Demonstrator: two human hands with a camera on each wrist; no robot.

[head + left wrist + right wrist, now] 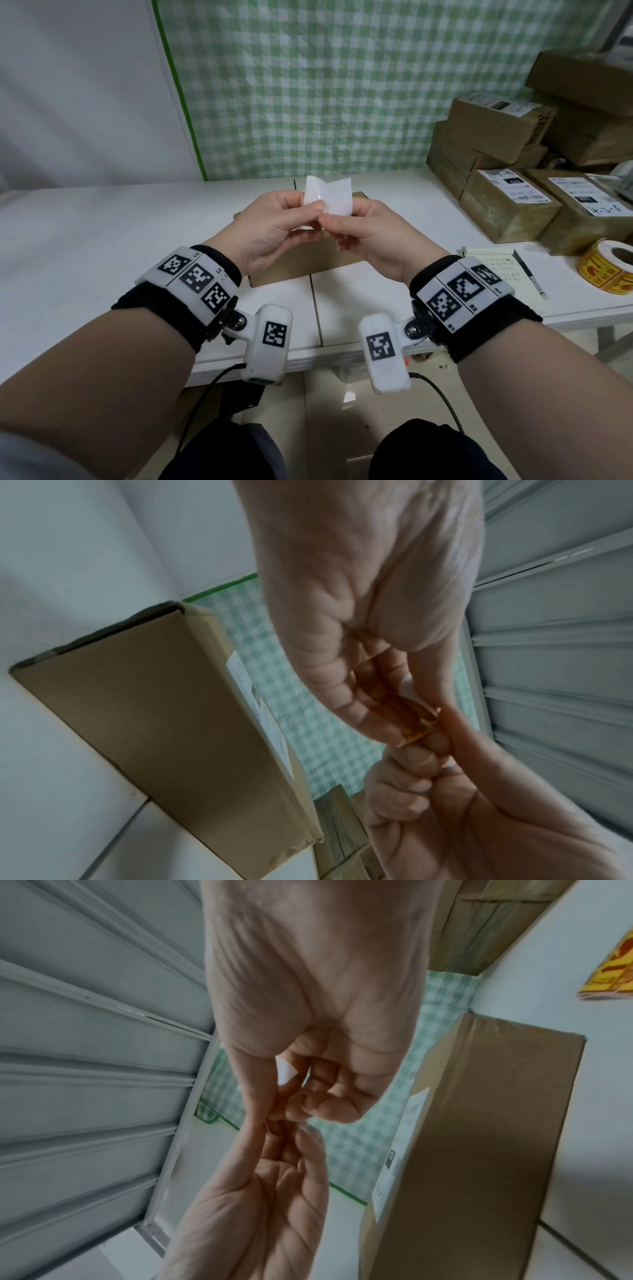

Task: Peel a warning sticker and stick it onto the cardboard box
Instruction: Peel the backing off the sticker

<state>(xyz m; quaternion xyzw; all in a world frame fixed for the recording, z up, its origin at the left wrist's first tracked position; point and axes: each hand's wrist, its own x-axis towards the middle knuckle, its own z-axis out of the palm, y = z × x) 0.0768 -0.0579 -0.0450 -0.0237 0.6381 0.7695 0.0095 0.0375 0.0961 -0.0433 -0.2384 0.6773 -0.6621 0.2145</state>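
Both hands are raised above the table and pinch one sticker piece (329, 197), whose white back faces me. My left hand (279, 222) pinches its left part, my right hand (356, 228) its right part, thumbs touching near the middle. The two white layers spread apart at the top. In the left wrist view an orange and yellow printed edge of the sticker (419, 725) shows between the fingertips. In the right wrist view a white corner (286, 1072) sticks out by the thumb. The plain cardboard box (301, 258) lies on the table under the hands, with a white label (255, 704) on top.
A roll of yellow and red warning stickers (608, 270) stands at the table's right edge. A notepad and a pen (529, 272) lie beside it. Labelled parcels (507, 205) are stacked at the back right. The white table (85, 240) stretches to the left.
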